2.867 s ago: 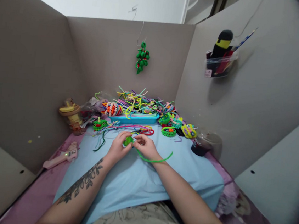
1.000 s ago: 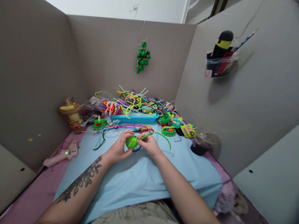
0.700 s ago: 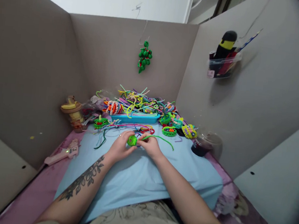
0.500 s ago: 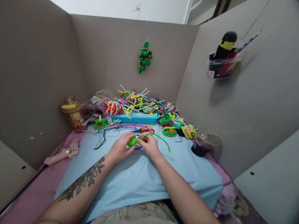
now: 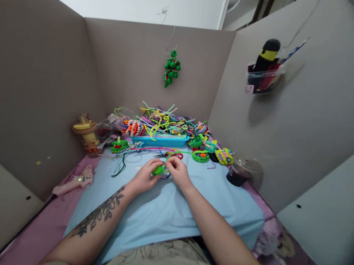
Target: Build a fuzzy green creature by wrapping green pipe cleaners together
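Note:
Between my hands, above the blue cloth [image 5: 206,211], is a small coil of bright green pipe cleaner [image 5: 158,170]. My left hand [image 5: 146,175] is closed around its left side. With thumb and fingertips together, my right hand [image 5: 177,169] pinches the green strand at the coil's upper right. A loose length of that strand arches up and to the right. Dark blue strands show below the coil, partly hidden by my fingers. Just behind my hands lie scissors [image 5: 161,155] and a red pipe cleaner loop [image 5: 179,155].
A blue tray [image 5: 160,141] heaped with pipe cleaners stands at the back. Finished pipe-cleaner figures [image 5: 224,155] flank it. A dark drink cup [image 5: 238,174] is on the right; a glue gun [image 5: 75,181] and lidded cup [image 5: 86,133] are left. Grey panels surround the table.
My right hand has shifted slightly left, nearer the coil. The free end of the green strand has swung from drooping down on the right to arching higher. My left fingers have turned a little.

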`<act>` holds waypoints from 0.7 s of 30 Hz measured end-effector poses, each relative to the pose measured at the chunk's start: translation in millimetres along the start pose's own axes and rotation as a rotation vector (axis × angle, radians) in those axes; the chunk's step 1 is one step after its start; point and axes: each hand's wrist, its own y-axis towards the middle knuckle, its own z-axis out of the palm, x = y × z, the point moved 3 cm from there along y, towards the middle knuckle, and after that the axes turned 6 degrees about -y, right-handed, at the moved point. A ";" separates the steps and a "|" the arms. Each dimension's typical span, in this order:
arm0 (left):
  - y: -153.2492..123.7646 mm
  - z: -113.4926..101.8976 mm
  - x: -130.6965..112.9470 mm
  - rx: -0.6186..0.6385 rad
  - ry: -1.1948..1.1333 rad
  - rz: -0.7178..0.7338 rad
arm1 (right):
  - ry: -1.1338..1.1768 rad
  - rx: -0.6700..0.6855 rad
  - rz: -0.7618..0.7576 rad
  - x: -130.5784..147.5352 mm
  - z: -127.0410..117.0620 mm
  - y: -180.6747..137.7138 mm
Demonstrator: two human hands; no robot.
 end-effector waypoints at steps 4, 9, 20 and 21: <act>0.6 -2.3 0.9 -0.044 -0.001 -0.007 | 0.076 0.018 0.064 -7.2 4.0 1.8; 1.0 -2.5 4.3 -0.059 -0.012 -0.001 | 0.099 0.016 0.129 -11.4 5.8 2.0; 2.6 -5.7 8.7 -0.033 -0.133 -0.050 | 0.003 0.043 0.046 -5.0 0.1 1.6; 2.8 -4.9 9.3 -0.040 -0.142 -0.057 | -0.005 0.036 0.032 -4.9 -0.1 1.6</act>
